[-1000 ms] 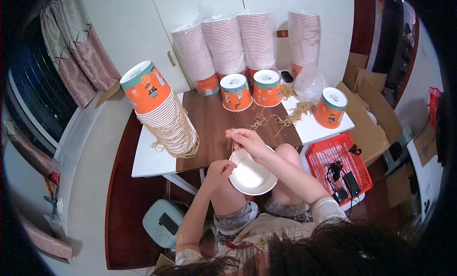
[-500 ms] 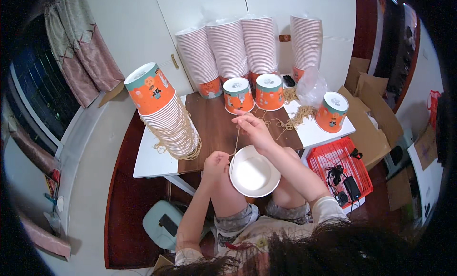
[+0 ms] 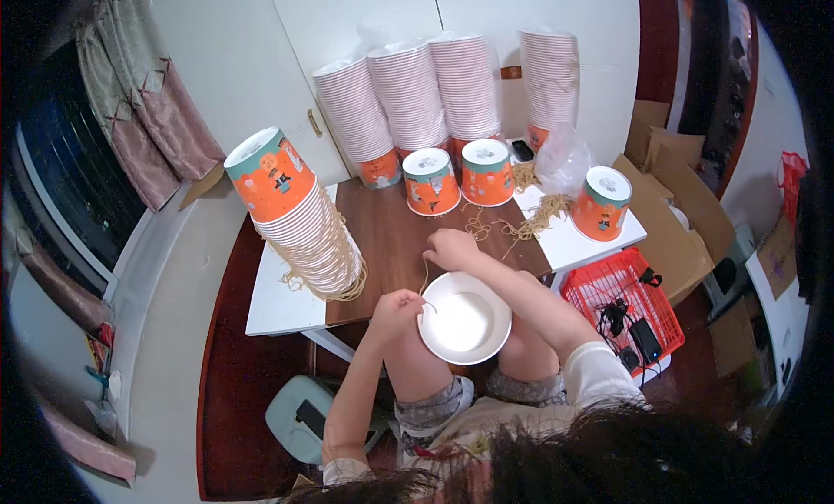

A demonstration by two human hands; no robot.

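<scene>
A white paper tub [image 3: 465,320] rests between my thighs with its mouth facing up. At its upper left rim my left hand [image 3: 399,312] is closed in a pinch on a tan string [image 3: 426,276], whose short end pokes out over the rim. The string runs up to my right hand [image 3: 452,249], held above the tub's far rim with curled fingers closed on it. Inside, the tub is plain white; its outer side is mostly hidden.
On the brown and white table [image 3: 382,235] stand a tall string-draped tub stack [image 3: 308,230], overturned orange tubs [image 3: 432,191], loose string [image 3: 547,213] and a plastic bag [image 3: 565,161]. Behind are wrapped tub stacks [image 3: 408,96]. A red basket [image 3: 599,295] with cables is at right.
My right hand has come down toward the tub, and the string between my hands is shorter and less taut. A short string end now shows past my left fingers.
</scene>
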